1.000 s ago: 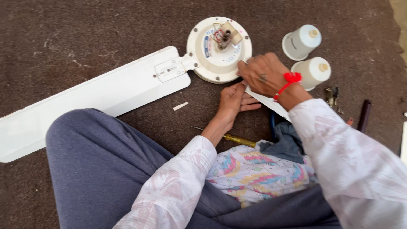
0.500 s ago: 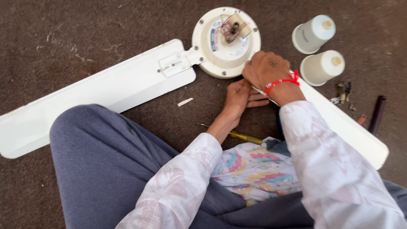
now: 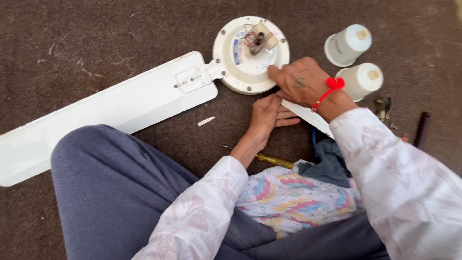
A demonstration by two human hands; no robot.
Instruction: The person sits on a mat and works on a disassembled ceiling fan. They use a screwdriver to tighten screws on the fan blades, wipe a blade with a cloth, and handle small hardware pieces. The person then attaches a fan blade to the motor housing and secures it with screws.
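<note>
White plastic and enamel, spread flat on a dark brown carpet [image 3: 96, 38]: round ceiling-fan motor housing [image 3: 243, 72] lying open side up, wires and a small terminal block exposed at the centre, one long white fan blade [image 3: 110, 110] bolted on at the left and reaching towards the raised grey-trousered knee. Right hand [image 3: 301, 84], red thread at the wrist, laid palm down over the housing's lower right rim, fingers loosely curled, pressing to steady it. Left hand [image 3: 269, 113] just below, fingers straight and close together, tucked against the rim beside a second white blade [image 3: 308, 118] running out under the right forearm; possibly pinching a small fastener, but hidden from view. Yellow-handled screwdriver [image 3: 269, 160] parked on the carpet beside the lap, within reach. Two white cone-shaped cups [image 3: 353, 60] set aside to the right, loose dark screws [image 3: 384, 108] beyond them
</note>
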